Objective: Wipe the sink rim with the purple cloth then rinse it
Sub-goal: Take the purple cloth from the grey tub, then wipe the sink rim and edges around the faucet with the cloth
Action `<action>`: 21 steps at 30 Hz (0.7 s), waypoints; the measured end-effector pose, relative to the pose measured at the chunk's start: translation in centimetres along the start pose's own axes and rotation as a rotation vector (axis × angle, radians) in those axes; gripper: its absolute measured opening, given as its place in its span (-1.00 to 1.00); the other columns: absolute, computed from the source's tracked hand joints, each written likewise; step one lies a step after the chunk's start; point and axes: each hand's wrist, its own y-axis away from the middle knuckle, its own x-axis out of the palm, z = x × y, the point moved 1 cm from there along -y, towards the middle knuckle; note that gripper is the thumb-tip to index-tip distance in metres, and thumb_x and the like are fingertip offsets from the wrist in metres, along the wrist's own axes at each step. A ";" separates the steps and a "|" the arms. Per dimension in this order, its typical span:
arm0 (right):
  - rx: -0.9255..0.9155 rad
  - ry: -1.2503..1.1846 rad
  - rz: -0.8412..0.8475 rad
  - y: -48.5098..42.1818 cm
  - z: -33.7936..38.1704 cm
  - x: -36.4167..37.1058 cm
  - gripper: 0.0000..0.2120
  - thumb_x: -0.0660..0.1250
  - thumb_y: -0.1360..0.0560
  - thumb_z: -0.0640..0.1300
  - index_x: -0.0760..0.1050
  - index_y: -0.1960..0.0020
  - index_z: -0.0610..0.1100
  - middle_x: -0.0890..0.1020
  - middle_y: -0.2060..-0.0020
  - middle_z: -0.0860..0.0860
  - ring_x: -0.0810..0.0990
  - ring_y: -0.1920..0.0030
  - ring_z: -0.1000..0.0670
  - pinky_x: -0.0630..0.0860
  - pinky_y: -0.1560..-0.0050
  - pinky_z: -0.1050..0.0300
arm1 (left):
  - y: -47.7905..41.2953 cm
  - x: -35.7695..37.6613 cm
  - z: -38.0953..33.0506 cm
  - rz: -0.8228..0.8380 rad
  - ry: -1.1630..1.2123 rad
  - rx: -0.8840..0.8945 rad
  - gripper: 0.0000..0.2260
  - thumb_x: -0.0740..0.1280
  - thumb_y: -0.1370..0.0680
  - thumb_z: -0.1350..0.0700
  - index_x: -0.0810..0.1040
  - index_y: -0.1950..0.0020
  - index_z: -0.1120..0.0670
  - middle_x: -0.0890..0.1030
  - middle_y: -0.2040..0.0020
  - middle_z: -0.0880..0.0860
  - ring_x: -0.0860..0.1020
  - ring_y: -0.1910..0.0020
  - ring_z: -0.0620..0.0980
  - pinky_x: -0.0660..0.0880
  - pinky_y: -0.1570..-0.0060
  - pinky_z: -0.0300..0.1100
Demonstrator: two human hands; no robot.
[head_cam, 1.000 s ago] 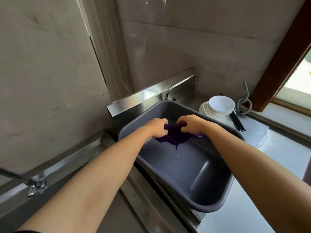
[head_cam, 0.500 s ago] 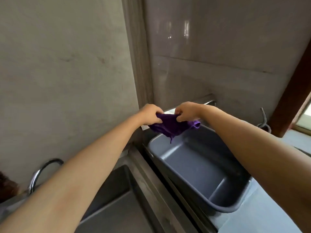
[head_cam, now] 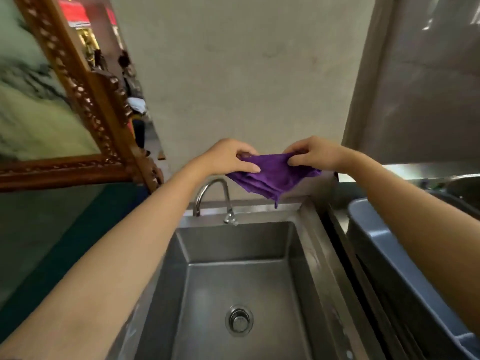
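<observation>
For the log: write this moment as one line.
left hand: pinches crumpled purple cloth | right hand: pinches it | cloth: above stainless steel sink rim

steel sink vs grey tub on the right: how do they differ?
The steel sink is shiny metal; the grey tub is matte blue-grey. The sink has a drain and a tap; the tub shows neither. The sink sits centre; the tub is cut off at right. Both are deep open basins.

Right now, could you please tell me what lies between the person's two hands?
In the head view, only the crumpled purple cloth spans that gap, pinched by the left hand and the right hand.
</observation>
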 end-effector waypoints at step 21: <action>-0.228 0.029 0.312 -13.0 8.5 30.4 -0.75 0.15 -0.59 -0.14 0.49 -0.19 -0.18 0.60 -0.06 -0.12 0.53 -0.02 -0.04 0.42 -0.06 0.10 | 16.9 -1.9 28.4 -0.327 0.171 -0.514 -0.80 0.25 -0.58 0.13 0.60 -0.13 0.10 0.61 -0.06 -0.03 0.55 -0.10 -0.05 0.41 -0.10 -0.23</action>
